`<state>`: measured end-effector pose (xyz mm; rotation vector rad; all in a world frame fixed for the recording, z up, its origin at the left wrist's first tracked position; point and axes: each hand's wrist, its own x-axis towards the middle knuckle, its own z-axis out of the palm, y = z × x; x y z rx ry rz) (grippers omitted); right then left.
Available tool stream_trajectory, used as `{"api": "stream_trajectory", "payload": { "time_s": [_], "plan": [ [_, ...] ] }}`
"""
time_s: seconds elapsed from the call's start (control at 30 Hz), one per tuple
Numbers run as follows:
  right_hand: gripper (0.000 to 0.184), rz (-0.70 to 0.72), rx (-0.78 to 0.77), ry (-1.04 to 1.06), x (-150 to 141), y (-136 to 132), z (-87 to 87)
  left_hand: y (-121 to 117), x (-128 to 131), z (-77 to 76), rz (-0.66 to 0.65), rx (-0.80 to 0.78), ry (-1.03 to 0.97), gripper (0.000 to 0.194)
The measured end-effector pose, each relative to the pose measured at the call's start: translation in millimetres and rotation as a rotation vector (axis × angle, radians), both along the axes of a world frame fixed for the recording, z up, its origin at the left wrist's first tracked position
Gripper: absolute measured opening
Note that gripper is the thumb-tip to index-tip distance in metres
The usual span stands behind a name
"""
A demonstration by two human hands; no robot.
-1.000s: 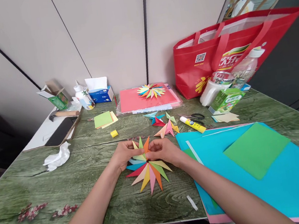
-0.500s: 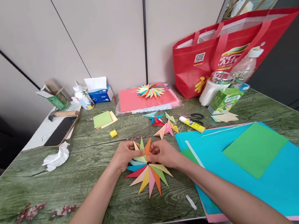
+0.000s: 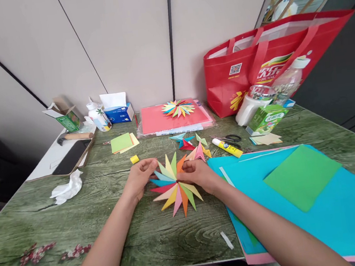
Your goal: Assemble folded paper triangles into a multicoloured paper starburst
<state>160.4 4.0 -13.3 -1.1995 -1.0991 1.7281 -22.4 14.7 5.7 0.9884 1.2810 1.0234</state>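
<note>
A many-coloured folded-paper star [image 3: 180, 184] with long pointed rays is held between my two hands, just above the table top. My left hand [image 3: 140, 178] is at its upper left edge, with thumb and fingers closed by the light blue and green rays; some fingertips are hidden behind the paper. On the other side, my right hand [image 3: 200, 174] pinches the star near its centre, beside the orange ray. Beyond the right hand lie several loose folded-paper pieces [image 3: 198, 152] in pink, yellow, red and blue.
Large blue paper sheets [image 3: 294, 222] with a green square [image 3: 303, 177] cover the right side. A glue stick [image 3: 227, 147] and scissors [image 3: 230, 138] lie behind. Another star [image 3: 178, 108] rests on packaged paper [image 3: 153, 121]. Crumpled tissue [image 3: 68, 187] lies left; a red bag [image 3: 222, 79] stands at back.
My left hand has shifted from the star's top rays outward to its upper left edge. The star has moved slightly away from me and to the right, with my right hand still on it.
</note>
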Motion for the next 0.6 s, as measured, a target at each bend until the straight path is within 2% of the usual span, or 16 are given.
{"api": "stream_trajectory", "payload": {
  "time_s": [0.1,0.2,0.4,0.6],
  "plan": [
    [0.026,-0.114,-0.029,0.124,5,5,2.1,0,0,-0.6,-0.029,-0.068,-0.121,0.041],
    [0.027,-0.165,-0.009,0.162,6,7,1.2,-3,5,-4.1,-0.100,-0.172,-0.225,0.032],
    [0.027,-0.088,0.126,0.045,-4,1,-2.7,-11,17,-9.1,-0.011,-0.234,-0.260,0.026],
    [0.028,-0.070,0.128,-0.020,-4,0,-5.2,-13,21,-10.8,0.060,-0.203,-0.250,0.025]
  ]
}}
